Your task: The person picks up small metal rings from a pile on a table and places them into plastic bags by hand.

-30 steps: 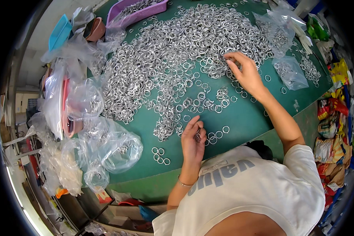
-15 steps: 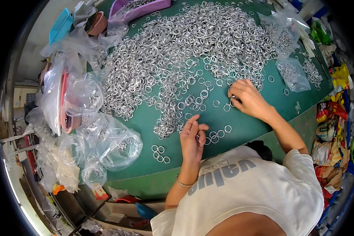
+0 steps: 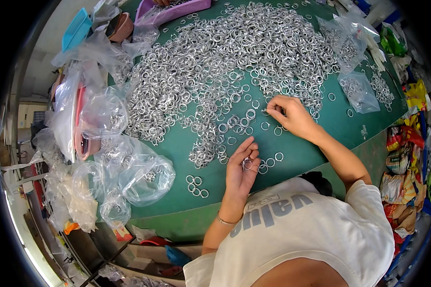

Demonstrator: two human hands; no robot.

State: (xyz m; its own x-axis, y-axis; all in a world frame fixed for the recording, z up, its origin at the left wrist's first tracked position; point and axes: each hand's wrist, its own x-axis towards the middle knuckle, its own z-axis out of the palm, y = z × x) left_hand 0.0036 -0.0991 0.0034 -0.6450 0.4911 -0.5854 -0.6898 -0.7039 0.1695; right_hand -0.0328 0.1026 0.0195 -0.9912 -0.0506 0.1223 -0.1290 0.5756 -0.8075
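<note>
Silver metal rings heaped in a broad mound [image 3: 254, 43] across the far part of the green surface [image 3: 148, 208]; a lobe runs down toward the near edge, left of the hands. By far the larger share lies loose there, unsorted to my eye.

Left hand [image 3: 242, 167]: palm turned up, fingers half curled, cradling at least one ring [image 3: 247, 164]; exact count hidden by the fingers.

Right hand [image 3: 289, 115]: over the bare strip below the mound, palm down, thumb and forefinger tips drawn close together. Possibly a ring edge-on between them; too small to tell if it is gripped. Scattered rings [image 3: 265, 126] lie just below the fingertips.

Set apart so far: a small cluster of rings [image 3: 196, 186], well left of the left hand, and a short row [image 3: 270, 162] just right of it. Judging by these against the mound, the work looks barely begun at this spot; nearly everything remains.

Around: clear plastic bags [image 3: 146, 177] with rings inside, along the left side; a smaller clear bag [image 3: 358, 92] of rings at right, a minor heap [image 3: 381, 91] beside it. Purple basin [image 3: 196, 6] at the far edge, another person's hand [image 3: 163, 2] at it, mostly out of view.
</note>
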